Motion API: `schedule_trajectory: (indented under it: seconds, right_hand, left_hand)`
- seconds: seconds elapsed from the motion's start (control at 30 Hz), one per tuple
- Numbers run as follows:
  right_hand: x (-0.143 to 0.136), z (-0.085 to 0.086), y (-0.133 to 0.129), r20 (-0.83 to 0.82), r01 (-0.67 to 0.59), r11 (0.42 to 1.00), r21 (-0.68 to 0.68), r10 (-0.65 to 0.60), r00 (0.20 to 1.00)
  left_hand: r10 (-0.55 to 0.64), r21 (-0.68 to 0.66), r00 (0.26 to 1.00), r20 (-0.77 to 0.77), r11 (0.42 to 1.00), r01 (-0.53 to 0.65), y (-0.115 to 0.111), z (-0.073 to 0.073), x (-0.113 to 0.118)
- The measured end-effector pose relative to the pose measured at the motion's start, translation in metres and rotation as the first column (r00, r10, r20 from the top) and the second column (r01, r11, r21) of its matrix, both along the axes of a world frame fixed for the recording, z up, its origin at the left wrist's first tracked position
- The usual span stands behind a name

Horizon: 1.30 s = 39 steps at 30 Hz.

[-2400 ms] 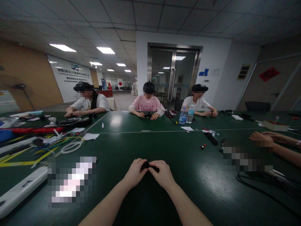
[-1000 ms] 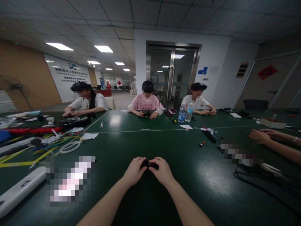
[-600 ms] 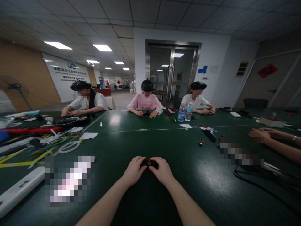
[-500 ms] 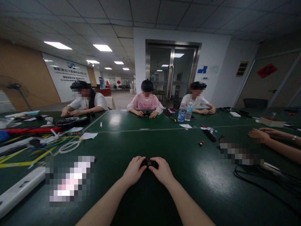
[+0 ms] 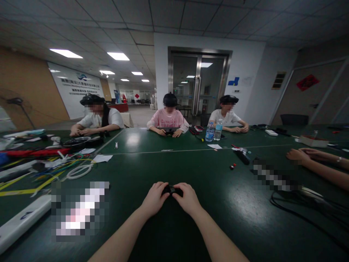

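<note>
Both hands hold one small black object (image 5: 172,189) just above or on the dark green table (image 5: 174,165), near the middle of the view. My left hand (image 5: 156,198) closes round its left end and my right hand (image 5: 188,198) round its right end, thumbs towards me. Only its middle shows between the thumbs. The fingers cover both ends, so its exact kind cannot be made out.
A white power strip (image 5: 25,222) and a blurred-out item (image 5: 81,211) lie on the left, near coiled white cable (image 5: 79,171). Water bottles (image 5: 214,131) stand farther back. Black cables (image 5: 302,214) are on the right. Several people sit round the table; another person's hands (image 5: 302,156) rest at right.
The view has shifted very slightly. Both hands keep the same grip on the black object.
</note>
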State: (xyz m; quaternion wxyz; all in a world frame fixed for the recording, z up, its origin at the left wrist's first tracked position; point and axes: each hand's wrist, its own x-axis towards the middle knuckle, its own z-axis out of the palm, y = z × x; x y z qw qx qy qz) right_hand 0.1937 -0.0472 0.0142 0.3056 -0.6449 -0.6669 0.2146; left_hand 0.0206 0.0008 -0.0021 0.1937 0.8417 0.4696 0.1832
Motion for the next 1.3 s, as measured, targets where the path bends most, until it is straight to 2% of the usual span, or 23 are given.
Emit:
schedule_trajectory:
  seconds: [0.5, 0.7, 0.83, 1.3]
  right_hand:
    - [-0.0005, 0.0013, -0.0024, -0.028, 0.008, 1.000, -0.007, -0.008, 1.000]
    - [-0.0009, -0.0012, -0.0013, -0.056, 0.047, 0.999, -0.023, -0.049, 0.997]
    - [-0.0007, -0.0004, -0.0018, -0.047, 0.046, 0.999, -0.005, -0.046, 0.998]
    - [-0.0033, 0.0020, -0.0028, -0.028, 0.035, 0.999, 0.000, -0.035, 0.999]
  left_hand:
    - [0.000, -0.007, 1.000, 0.024, 1.000, 0.001, -0.0014, 0.0001, -0.0012]
    - [0.044, -0.037, 0.994, 0.100, 0.999, -0.041, -0.0012, -0.0014, -0.0004]
    - [-0.020, 0.021, 0.999, 0.050, 1.000, 0.019, -0.0004, 0.0000, 0.0000]
    - [0.012, -0.013, 0.999, 0.045, 1.000, -0.011, -0.0039, 0.0064, 0.0018]
